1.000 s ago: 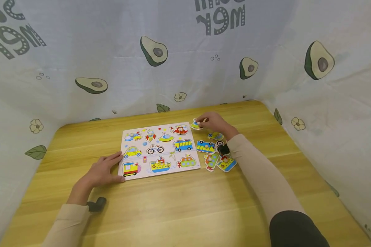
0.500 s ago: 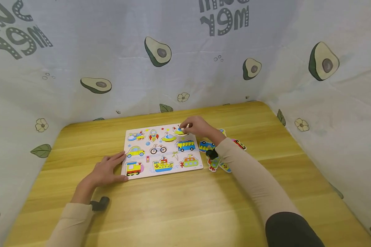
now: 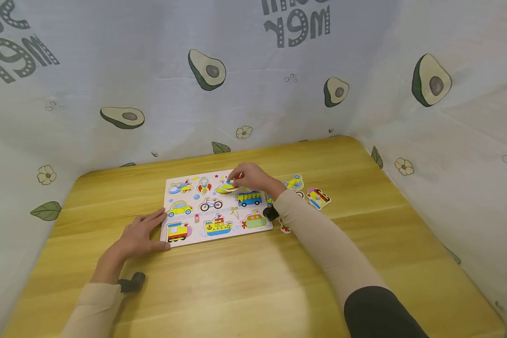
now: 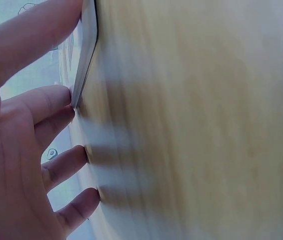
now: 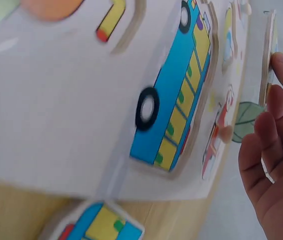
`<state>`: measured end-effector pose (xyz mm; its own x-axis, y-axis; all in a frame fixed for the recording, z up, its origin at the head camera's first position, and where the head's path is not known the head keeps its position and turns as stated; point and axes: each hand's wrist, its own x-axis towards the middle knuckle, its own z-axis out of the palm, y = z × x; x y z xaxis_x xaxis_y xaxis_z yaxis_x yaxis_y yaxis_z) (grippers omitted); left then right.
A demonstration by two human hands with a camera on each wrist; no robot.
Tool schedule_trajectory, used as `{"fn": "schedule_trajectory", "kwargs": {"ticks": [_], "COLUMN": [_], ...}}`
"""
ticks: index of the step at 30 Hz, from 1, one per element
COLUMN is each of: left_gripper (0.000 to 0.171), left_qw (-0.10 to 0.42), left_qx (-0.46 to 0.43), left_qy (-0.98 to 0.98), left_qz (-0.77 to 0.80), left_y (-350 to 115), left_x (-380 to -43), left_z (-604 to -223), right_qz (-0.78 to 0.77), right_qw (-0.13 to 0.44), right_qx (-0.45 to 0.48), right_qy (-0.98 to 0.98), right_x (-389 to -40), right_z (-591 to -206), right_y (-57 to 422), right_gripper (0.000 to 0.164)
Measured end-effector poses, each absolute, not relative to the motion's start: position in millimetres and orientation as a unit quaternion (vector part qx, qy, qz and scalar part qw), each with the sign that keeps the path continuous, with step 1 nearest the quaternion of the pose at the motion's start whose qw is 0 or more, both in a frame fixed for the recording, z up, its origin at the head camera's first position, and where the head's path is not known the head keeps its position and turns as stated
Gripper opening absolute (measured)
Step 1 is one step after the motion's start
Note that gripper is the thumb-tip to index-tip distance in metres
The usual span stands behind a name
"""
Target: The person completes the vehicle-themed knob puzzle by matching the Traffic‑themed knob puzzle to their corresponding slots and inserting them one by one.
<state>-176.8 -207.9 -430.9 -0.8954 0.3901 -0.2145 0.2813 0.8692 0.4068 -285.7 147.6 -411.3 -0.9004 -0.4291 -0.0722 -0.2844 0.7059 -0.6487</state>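
Note:
My right hand (image 3: 253,176) pinches a flying saucer puzzle piece (image 3: 225,188) by its knob. The piece hovers close over the saucer picture on the white vehicle puzzle board (image 3: 197,227). In the right wrist view the held piece (image 5: 266,65) appears edge-on, thumb and fingertips at its side. My left hand (image 3: 139,236) rests at the board's left edge, thumb near the front corner. The left wrist view has its fingers (image 4: 56,100) fairly straight, fingertips against the board edge (image 4: 85,60) and tabletop. A knobbed helicopter piece (image 5: 214,145) sits in the board.
Loose pieces lie right of the board: a train piece (image 3: 318,198), a yellow-and-blue vehicle piece (image 3: 295,182), and a bus piece (image 5: 101,222) near the board's edge. My right forearm hides others. A white avocado-print curtain (image 3: 165,84) surrounds the wooden table (image 3: 236,286).
My right hand has picked up the saucer piece from beside the board's far right corner and carried it left over the helicopter to the saucer picture. The left hand stays at the board's edge.

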Motion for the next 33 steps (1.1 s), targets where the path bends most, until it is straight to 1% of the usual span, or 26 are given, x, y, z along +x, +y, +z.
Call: {"fn": "schedule_trajectory", "kwargs": {"ticks": [4, 10, 18, 22, 26, 33], "left_gripper": [0.097, 0.095, 0.095, 0.093, 0.093, 0.094], "left_qw": [0.14, 0.137, 0.144, 0.14, 0.137, 0.147], "left_qx": [0.174, 0.174, 0.157, 0.158, 0.162, 0.155], "left_qy": [0.957, 0.956, 0.958, 0.957, 0.956, 0.956], "left_qz": [0.184, 0.193, 0.193, 0.197, 0.202, 0.203], "left_y": [-209, -209, -217, -215, -213, -214], "left_x": [-177, -181, -182, -180, -180, -178], "left_z": [-434, -436, -434, -434, -433, -430], "right_qz": [-0.325, -0.318, -0.312, -0.323, -0.335, -0.337], "right_qw": [0.128, 0.148, 0.141, 0.132, 0.131, 0.134], "right_qx": [-0.187, -0.142, -0.14, -0.132, -0.127, -0.126], "right_qy": [0.918, 0.926, 0.929, 0.928, 0.924, 0.924], "right_x": [-289, -292, -295, -293, -292, -289], "right_z": [-414, -422, -431, -435, -436, -434], "right_y": [140, 134, 120, 121, 121, 117], "right_gripper": [0.021, 0.02, 0.021, 0.022, 0.022, 0.023]}}
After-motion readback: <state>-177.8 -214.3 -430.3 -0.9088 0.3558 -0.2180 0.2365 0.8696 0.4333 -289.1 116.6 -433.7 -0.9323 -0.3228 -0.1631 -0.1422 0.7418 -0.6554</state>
